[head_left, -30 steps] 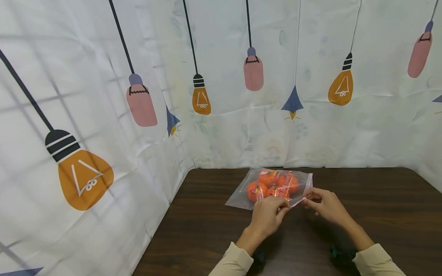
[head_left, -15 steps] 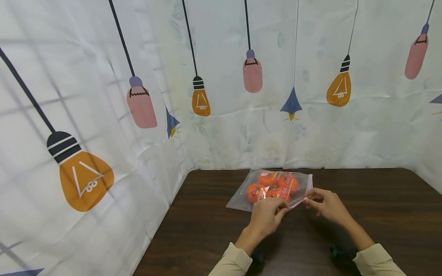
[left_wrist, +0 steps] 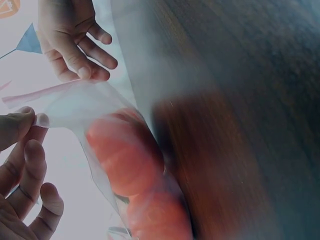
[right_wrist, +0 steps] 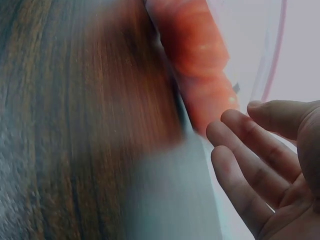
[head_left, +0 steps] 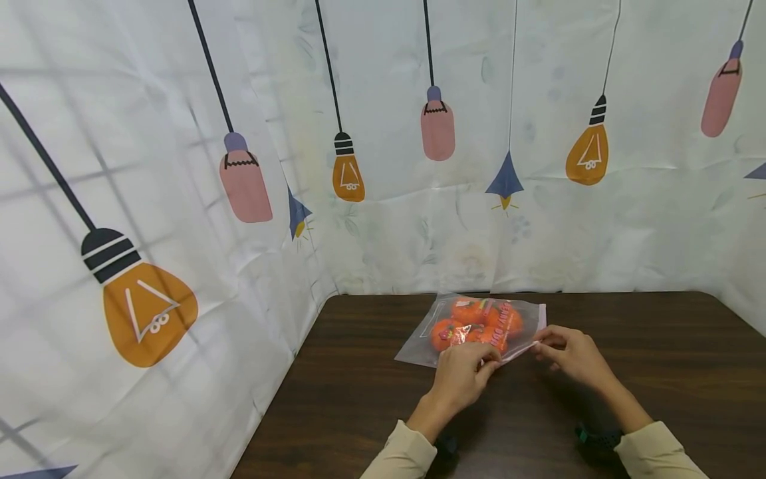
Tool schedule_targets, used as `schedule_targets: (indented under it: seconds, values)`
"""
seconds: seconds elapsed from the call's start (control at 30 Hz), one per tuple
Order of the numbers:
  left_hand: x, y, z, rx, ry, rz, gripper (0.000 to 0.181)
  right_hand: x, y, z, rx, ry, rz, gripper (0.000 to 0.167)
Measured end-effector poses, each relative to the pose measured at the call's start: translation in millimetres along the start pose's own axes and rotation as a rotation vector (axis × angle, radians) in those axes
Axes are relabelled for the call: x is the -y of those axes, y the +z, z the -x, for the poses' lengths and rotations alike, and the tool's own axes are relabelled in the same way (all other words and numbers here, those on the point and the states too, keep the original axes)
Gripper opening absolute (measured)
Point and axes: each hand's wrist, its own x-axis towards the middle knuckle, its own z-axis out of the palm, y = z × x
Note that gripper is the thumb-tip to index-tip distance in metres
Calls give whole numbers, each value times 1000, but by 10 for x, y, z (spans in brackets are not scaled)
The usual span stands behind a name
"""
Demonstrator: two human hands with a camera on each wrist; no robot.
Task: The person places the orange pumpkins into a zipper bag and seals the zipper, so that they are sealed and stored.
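Observation:
A clear zip bag (head_left: 413,349) with red lettering stands slightly lifted near the back of the table, holding several round orange-red fruits (head_left: 445,334) whose kind I cannot tell. My left hand (head_left: 457,376) pinches the near end of its pink-edged mouth between thumb and index finger; the pinch shows in the left wrist view, the other fingers (left_wrist: 30,180) loosely curled. Farther right along that pink seal strip (left_wrist: 42,94), my right hand (head_left: 571,356) pinches the edge with thumb and index finger. In the right wrist view the right hand's other fingers (right_wrist: 255,175) extend beside the bag.
Under the bag is a dark brown wood-grain table (head_left: 658,372). A white curtain (head_left: 389,233) printed with hanging lamps surrounds its back and left side. Dark straps (head_left: 595,438) show under the wrists, by the cream sleeves (head_left: 655,452).
My right hand has shifted slightly right, drawing the bag's mouth and the fruits a little that way. The left hand keeps its place on the edge.

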Motion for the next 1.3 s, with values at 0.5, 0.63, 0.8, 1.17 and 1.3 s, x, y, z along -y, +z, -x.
schedule_targets:
  seconds: [0.5,0.63,0.8,1.17,1.3]
  values:
    - [8,-5,0,1,3,36,4,-129,-121,32,-28,46,42,24]
    - [4,-13,4,20,-5,42,6,-166,-144,37,-36,53,41,23]
    - [6,-16,6,27,-5,51,6,-197,-175,33,-45,56,39,23]
    - [13,-4,-1,35,-16,61,4,-230,-243,62,-55,91,25,27]
    - [17,1,0,30,-13,64,4,-269,-261,72,-57,96,32,28]
